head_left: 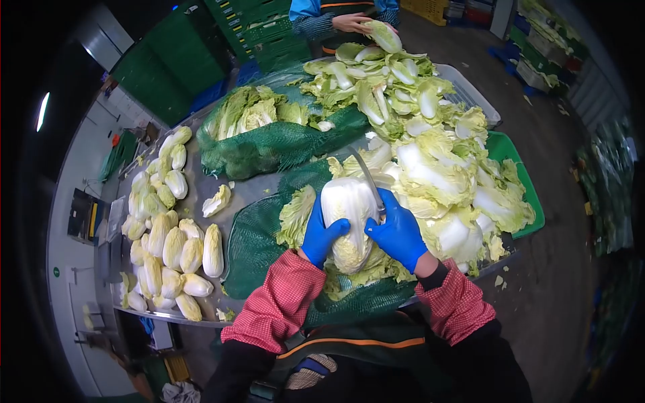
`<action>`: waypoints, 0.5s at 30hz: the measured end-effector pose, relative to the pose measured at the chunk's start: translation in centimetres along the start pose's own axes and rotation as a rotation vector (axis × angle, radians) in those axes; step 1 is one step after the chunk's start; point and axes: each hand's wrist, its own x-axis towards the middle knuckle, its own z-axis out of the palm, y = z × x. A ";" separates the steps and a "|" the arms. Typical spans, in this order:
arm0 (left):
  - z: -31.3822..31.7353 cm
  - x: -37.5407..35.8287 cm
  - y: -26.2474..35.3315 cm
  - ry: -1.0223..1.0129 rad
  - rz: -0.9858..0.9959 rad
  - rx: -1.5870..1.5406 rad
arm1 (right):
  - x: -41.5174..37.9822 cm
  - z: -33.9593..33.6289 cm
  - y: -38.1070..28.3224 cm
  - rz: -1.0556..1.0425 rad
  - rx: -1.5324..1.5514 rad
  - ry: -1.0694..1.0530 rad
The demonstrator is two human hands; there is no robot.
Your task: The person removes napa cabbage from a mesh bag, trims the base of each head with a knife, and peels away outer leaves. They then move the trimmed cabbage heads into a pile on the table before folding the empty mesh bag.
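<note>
A pale napa cabbage (349, 218) stands between my hands near the front of the table, its broad white side facing up. My left hand (321, 232), in a blue glove, grips its left side. From the right, my right hand (400, 235), also blue-gloved, presses its thumb against the cabbage while holding a knife (368, 176). The curved blade points up and away along the cabbage's far right edge; the handle is mostly hidden in the glove. Loose leaves (295, 216) and green netting (255, 238) lie under and beside the cabbage.
Trimmed cabbages (173, 248) are piled on the left. A green net sack (269, 144) of cabbages lies ahead. Loose leaves (437, 174) heap on the right, partly over a green crate (531, 195). Across the table, a co-worker's hand (353, 23) is at another cabbage (383, 37).
</note>
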 end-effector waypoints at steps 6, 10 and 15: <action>-2.5 -0.1 -1.7 0.236 -0.356 -0.567 | -1.0 -2.4 1.3 0.034 0.155 0.090; -0.3 1.0 1.4 0.001 -0.172 -1.036 | -0.4 -1.8 2.5 -0.123 -0.265 0.190; 1.5 0.9 1.3 0.022 -0.314 -0.744 | 0.4 -1.9 -0.7 0.238 0.656 -0.286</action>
